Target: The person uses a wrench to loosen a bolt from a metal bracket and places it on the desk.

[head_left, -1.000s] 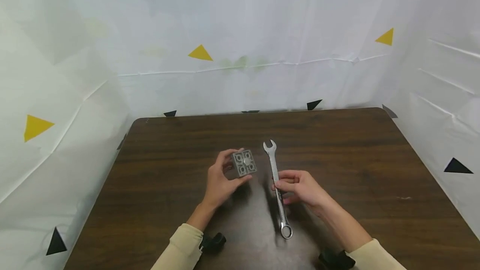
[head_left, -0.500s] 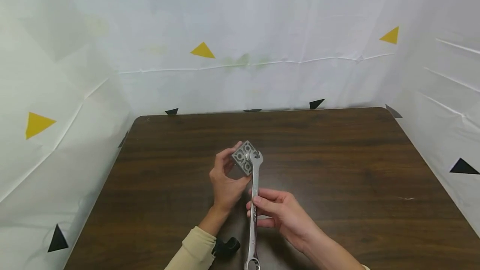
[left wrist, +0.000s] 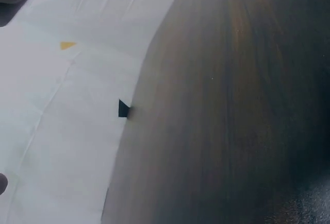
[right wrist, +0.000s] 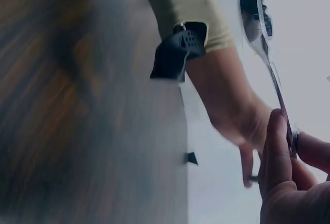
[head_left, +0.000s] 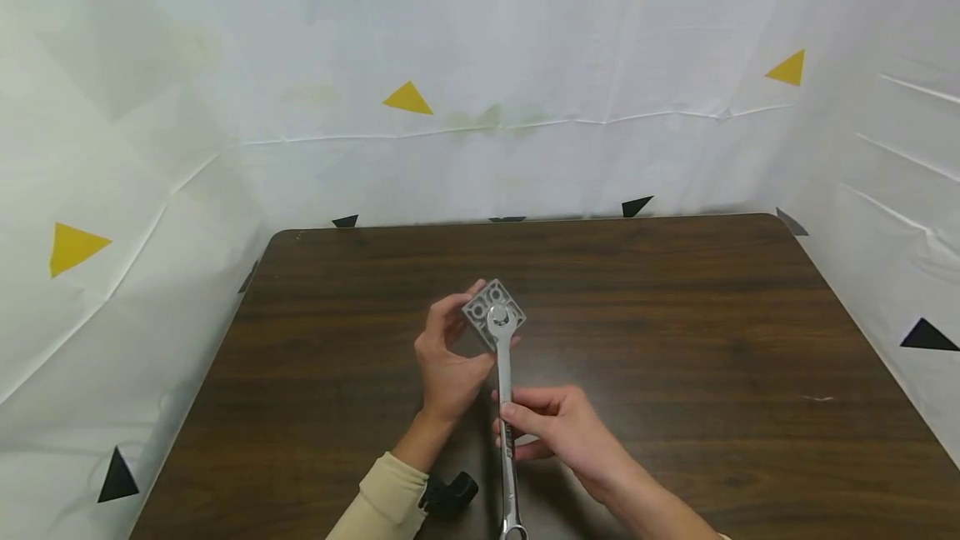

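Centrally, above the middle of the brown surface (head_left: 675,340), a small grey square plate (head_left: 492,312) is held tilted in the left hand (head_left: 447,365), fingers and thumb curled around its edges. A silver wrench (head_left: 504,407) is gripped at mid-handle by the right hand (head_left: 558,432), its grip clamped on the shaft. The wrench's open head is set against the plate's centre, its ring end toward the near edge.

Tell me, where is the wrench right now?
In the head view, the wrench is above the middle of the table, gripped by the right hand, its open end on the grey block in the left hand.
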